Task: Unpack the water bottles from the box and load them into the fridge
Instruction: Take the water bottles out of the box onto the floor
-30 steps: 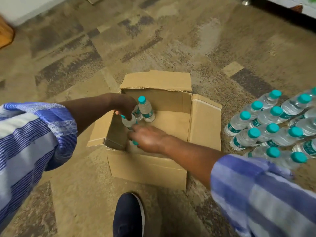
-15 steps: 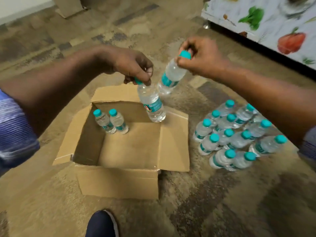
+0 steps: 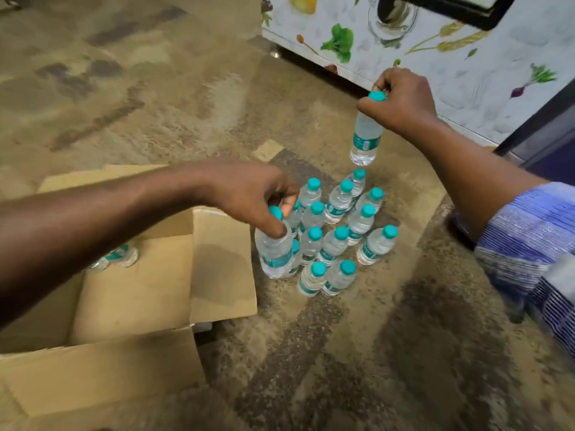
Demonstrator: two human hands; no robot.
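Curling round the teal cap and neck of one water bottle [image 3: 275, 255], the fingers [image 3: 287, 203] of the left hand [image 3: 249, 194] grip it upright at the near-left edge of the cluster of bottles [image 3: 334, 244]. Whether its base touches the floor [image 3: 155, 98] I cannot tell. The fingers [image 3: 367, 106] of the right hand [image 3: 403, 99] pinch the cap of a second bottle [image 3: 365, 138], which hangs upright in the air over the far end of the same cluster, clear of the caps below it.

The cluster stands upright on the patterned floor, packed close together, just right of the open cardboard box [image 3: 140, 293]. The box's raised right flap [image 3: 222, 262] stands between its inside and the cluster, and the held bottle is just beside that flap. The left forearm crosses above the box and hides part of its far-left corner, where the boxed bottles [image 3: 119, 256] show blurred beneath the arm; how many, I cannot tell.

Beyond the right hand, at the floor's far-right corner, stands the fridge [image 3: 466, 76], white with printed vegetables. A blue striped sleeve [image 3: 529, 244] covers the right upper arm.
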